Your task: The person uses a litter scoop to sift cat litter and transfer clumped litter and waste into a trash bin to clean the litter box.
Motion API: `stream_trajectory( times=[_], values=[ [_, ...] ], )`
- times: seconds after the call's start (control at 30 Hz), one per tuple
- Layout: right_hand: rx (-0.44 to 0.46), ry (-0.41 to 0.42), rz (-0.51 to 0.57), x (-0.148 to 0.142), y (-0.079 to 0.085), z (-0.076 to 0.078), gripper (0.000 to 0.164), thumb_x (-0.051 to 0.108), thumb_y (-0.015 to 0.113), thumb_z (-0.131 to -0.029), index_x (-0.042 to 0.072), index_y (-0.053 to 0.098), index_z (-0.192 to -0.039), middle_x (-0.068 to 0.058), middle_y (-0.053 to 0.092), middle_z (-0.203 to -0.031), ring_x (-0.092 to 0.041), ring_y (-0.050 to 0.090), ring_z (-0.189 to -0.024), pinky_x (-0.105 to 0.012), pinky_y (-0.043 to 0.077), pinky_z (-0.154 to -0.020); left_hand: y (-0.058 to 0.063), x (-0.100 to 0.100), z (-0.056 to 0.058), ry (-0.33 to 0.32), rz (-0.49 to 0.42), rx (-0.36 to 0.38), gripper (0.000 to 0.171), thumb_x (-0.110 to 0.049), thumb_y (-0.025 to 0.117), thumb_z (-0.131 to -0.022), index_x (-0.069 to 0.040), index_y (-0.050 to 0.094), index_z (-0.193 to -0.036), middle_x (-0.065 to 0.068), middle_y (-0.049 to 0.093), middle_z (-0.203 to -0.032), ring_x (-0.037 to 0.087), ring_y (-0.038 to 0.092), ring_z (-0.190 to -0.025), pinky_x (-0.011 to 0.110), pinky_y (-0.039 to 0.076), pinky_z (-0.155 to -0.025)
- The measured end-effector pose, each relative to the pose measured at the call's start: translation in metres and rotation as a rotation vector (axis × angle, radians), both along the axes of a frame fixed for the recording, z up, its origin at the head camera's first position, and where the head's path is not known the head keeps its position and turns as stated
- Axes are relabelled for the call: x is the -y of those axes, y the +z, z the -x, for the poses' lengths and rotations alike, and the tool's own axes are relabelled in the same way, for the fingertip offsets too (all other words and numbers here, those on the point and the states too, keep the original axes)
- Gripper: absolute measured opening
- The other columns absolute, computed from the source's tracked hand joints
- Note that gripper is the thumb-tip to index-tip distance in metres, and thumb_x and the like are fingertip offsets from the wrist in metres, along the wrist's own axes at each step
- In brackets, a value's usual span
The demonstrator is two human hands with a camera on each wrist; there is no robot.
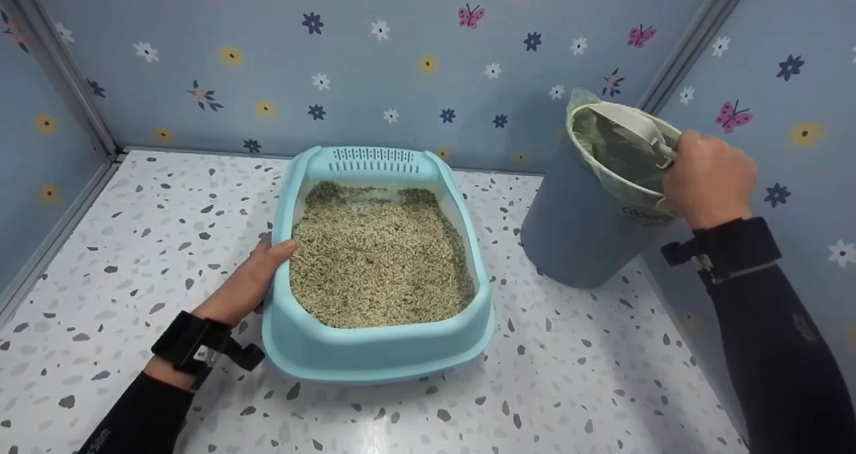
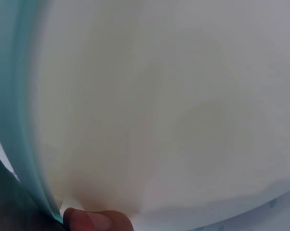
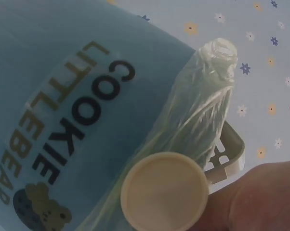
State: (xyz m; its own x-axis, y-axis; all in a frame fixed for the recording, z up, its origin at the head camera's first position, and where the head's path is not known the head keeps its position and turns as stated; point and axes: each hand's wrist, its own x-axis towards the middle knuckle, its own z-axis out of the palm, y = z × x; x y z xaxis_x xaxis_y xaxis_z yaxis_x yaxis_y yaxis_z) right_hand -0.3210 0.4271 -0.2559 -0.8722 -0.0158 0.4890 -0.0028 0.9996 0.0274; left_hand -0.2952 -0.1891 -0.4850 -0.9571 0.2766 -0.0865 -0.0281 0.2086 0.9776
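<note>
A light blue litter box stands on the floor, holding tan pellet litter. My left hand grips its left side, thumb over the rim and fingers beneath it; in the left wrist view fingertips show by the box's pale wall. My right hand holds a pale litter scoop by its handle, at the mouth of a blue bin. The scoop's slots show beyond the bag in the right wrist view, with the round cream handle end up close.
A thin pale green bag lines the bin and folds over its rim. The bin leans in the right corner. Blue flowered panels close off the back and both sides. The speckled white floor runs around the box.
</note>
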Motion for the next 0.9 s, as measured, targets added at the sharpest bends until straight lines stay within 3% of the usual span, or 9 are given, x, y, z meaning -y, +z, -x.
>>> stream_trajectory(
  times=[0.1,0.2,0.33,0.43,0.53,0.73,0.9],
  values=[
    [0.028,0.01,0.042,0.002,0.001,0.0,0.014,-0.01,0.054,-0.082,-0.01,0.064,-0.091,-0.027,0.063,-0.075,-0.043,0.055,-0.062,-0.056,0.04,-0.052,-0.001,0.001,0.0,0.003,0.026,0.014,0.1,-0.065,0.042,-0.113,-0.011,-0.01,-0.178,0.038,0.041,-0.146,0.044,0.068,-0.106,0.048,0.063,-0.076],
    [0.04,0.031,0.099,0.004,0.004,-0.002,0.016,-0.007,0.053,-0.088,-0.01,0.068,-0.089,-0.027,0.067,-0.078,-0.042,0.056,-0.063,-0.053,0.04,-0.054,-0.001,0.001,0.0,0.002,0.033,0.016,0.099,-0.066,0.041,-0.113,-0.012,-0.011,-0.178,0.038,0.041,-0.145,0.043,0.068,-0.105,0.047,0.062,-0.076],
    [0.032,0.075,0.153,0.014,0.013,-0.012,0.019,0.002,0.06,-0.1,-0.009,0.073,-0.091,-0.027,0.07,-0.083,-0.034,0.054,-0.061,-0.041,0.037,-0.054,-0.001,0.0,-0.001,-0.004,0.009,-0.009,0.092,-0.064,0.041,-0.114,-0.014,-0.002,-0.179,0.031,0.052,-0.124,0.036,0.071,-0.087,0.046,0.062,-0.067],
    [0.04,0.118,0.187,0.031,0.022,-0.022,0.022,0.01,0.067,-0.104,-0.009,0.077,-0.104,-0.029,0.074,-0.091,-0.028,0.053,-0.06,-0.032,0.037,-0.052,0.0,0.0,-0.001,-0.006,0.006,-0.014,0.091,-0.064,0.042,-0.114,-0.013,0.001,-0.178,0.025,0.056,-0.109,0.031,0.07,-0.075,0.041,0.059,-0.057],
    [0.071,0.167,0.225,0.055,0.028,-0.028,0.026,0.016,0.073,-0.105,-0.008,0.078,-0.116,-0.028,0.077,-0.102,-0.027,0.053,-0.064,-0.026,0.035,-0.05,0.001,0.0,-0.001,-0.005,0.003,-0.01,0.091,-0.064,0.042,-0.114,-0.013,0.001,-0.178,0.024,0.056,-0.106,0.032,0.069,-0.074,0.04,0.058,-0.056],
    [0.207,0.257,0.235,0.109,0.026,-0.03,0.032,0.023,0.079,-0.103,-0.001,0.074,-0.123,-0.02,0.076,-0.108,-0.029,0.059,-0.075,-0.035,0.044,-0.059,0.0,0.001,0.0,-0.006,-0.029,-0.027,0.089,-0.059,0.043,-0.114,-0.013,0.001,-0.178,0.031,0.048,-0.127,0.039,0.072,-0.092,0.049,0.065,-0.072],
    [0.324,0.36,0.14,0.151,0.015,-0.024,0.026,0.025,0.08,-0.102,0.004,0.074,-0.117,-0.015,0.078,-0.102,-0.032,0.069,-0.082,-0.051,0.056,-0.071,-0.001,-0.001,0.0,-0.001,-0.01,-0.023,0.09,-0.061,0.043,-0.114,-0.012,0.002,-0.178,0.026,0.057,-0.11,0.035,0.073,-0.082,0.045,0.063,-0.062]
  ],
)
